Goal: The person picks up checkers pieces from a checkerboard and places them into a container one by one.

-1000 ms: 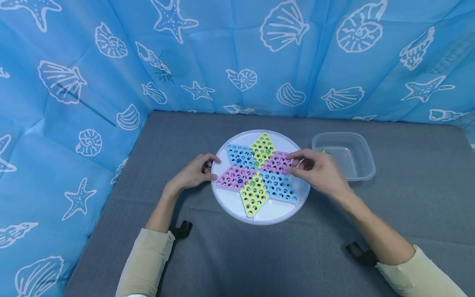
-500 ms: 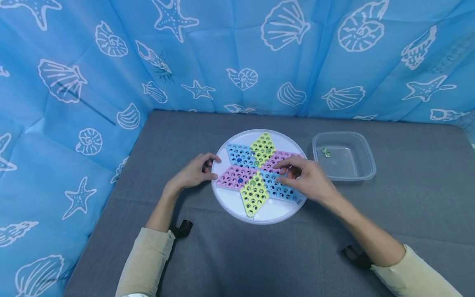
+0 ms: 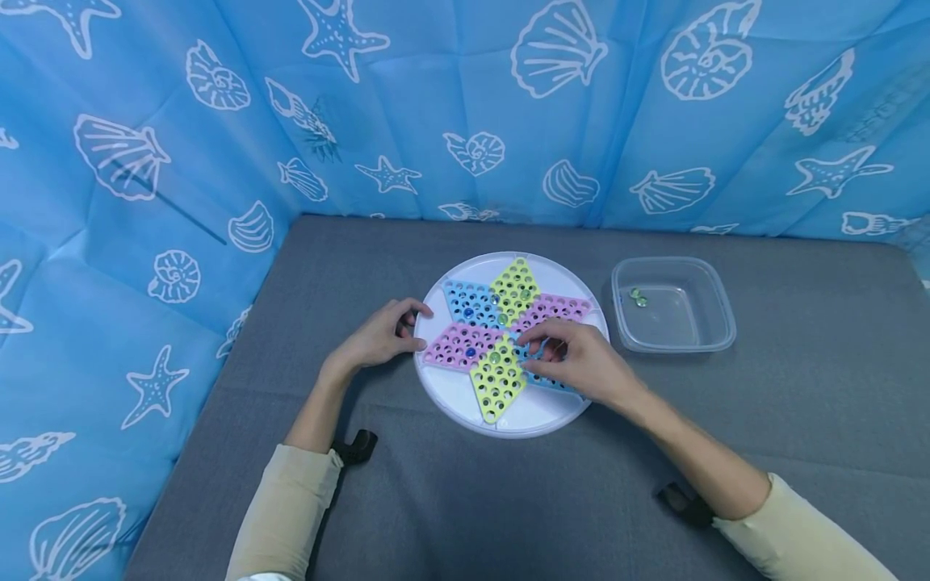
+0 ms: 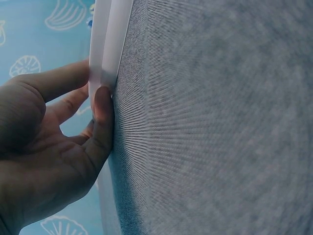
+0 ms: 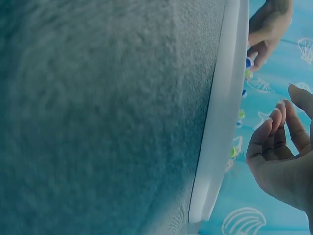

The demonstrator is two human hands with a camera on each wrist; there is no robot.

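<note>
A round white Chinese checkers board with a pink, blue and yellow star of holes lies on the grey cloth. Several marbles sit in it, among them a dark blue marble and a green marble. My left hand grips the board's left rim, thumb and fingers against its edge, as the left wrist view also shows. Over the lower right blue section hovers my right hand, its fingers bent and thumb slightly apart from them. No marble is visible between those fingertips in the right wrist view; part of the blue section is covered.
A clear plastic container with a few green marbles stands right of the board. Grey cloth covers the table. A blue curtain with white seashells hangs behind and to the left.
My right hand has moved left and slightly toward me, from the pink section to the lower right blue section. The container's green marbles have come into fuller view. My left hand stays at the rim.
</note>
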